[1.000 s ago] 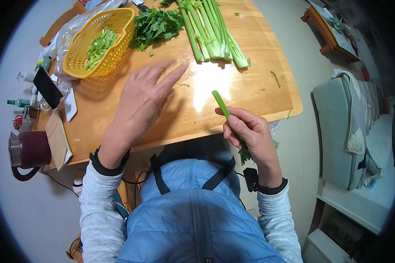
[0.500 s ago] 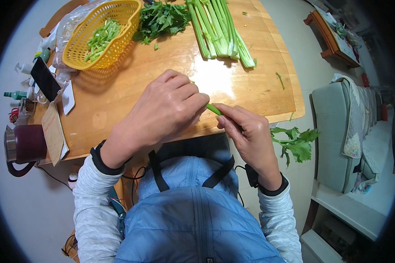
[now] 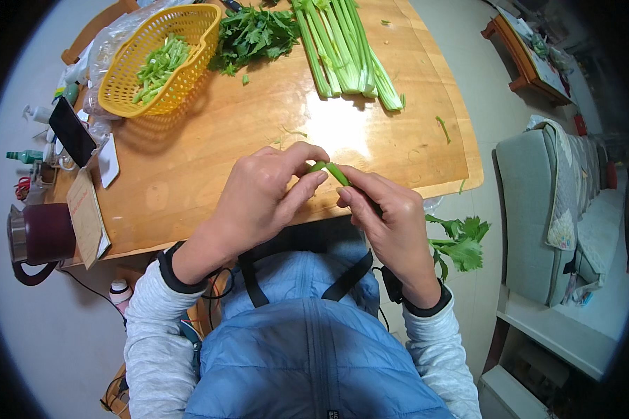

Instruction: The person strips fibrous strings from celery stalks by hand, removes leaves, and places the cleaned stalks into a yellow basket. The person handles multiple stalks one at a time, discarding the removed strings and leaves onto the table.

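A green celery stalk runs through my right hand, which is closed round it with thumb and fingers. Its leafy top sticks out past the right side of that hand, beyond the table edge. My left hand pinches a short green celery piece between thumb and fingers. The two cut or broken ends lie close together; whether a strand still joins them I cannot tell. Both hands are over the table's near edge.
The wooden table carries a yellow basket of celery pieces, a heap of leaves and a bundle of celery stalks. At left are a phone, a notebook and a dark red kettle. A sofa stands right.
My left hand has turned and lowered, so its thumb and the short celery piece now show. The celery leaves at my right have swung slightly left and down.
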### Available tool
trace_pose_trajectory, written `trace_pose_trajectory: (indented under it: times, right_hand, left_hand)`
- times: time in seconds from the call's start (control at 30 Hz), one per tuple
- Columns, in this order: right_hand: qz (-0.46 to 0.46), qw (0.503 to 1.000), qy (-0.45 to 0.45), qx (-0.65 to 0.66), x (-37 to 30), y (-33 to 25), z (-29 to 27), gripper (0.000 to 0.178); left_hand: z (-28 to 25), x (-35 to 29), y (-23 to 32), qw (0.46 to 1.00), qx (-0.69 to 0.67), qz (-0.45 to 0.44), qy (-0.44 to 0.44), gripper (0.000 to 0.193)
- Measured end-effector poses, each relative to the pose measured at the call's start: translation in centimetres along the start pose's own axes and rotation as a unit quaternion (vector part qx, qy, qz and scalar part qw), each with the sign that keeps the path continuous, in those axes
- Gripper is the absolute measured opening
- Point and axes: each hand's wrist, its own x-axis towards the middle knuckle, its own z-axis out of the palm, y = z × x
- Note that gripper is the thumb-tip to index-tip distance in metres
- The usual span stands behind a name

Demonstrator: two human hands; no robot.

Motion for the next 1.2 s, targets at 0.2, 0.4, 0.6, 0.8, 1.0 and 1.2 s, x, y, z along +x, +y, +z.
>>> trace_pose_trajectory:
  times: [0.2,0.4,0.6,0.8,1.0,1.2]
  right_hand:
    - [-0.007,1.000,-0.005,0.003,-0.3,0.0,-0.5,0.025]
    - [0.056,0.995,-0.002,0.078,-0.8,0.1,-1.0,0.025]
    - [0.111,0.970,-0.051,0.212,0.0,0.2,-0.7,0.028]
    - [0.159,0.945,-0.096,0.268,-0.3,-0.1,-0.2,0.029]
    - [0.193,0.891,-0.108,0.395,0.0,0.4,0.4,0.027]
    - [0.193,0.833,-0.068,0.514,0.3,1.6,1.2,0.027]
  left_hand:
    - [-1.3,-0.8,-0.8,0.948,-0.281,-0.142,0.039,0.016]
    - [-10.3,1.6,-2.3,0.963,-0.067,-0.009,0.260,0.027]
    - [-12.9,4.4,-0.3,0.902,0.338,0.062,0.260,0.032]
    - [-2.7,0.7,-0.3,0.945,0.206,0.253,0.017,0.019]
    - [-1.7,1.4,0.7,0.929,0.271,0.247,0.043,0.015]
    - [-0.4,0.7,0.2,0.937,0.241,0.250,0.029,0.015]
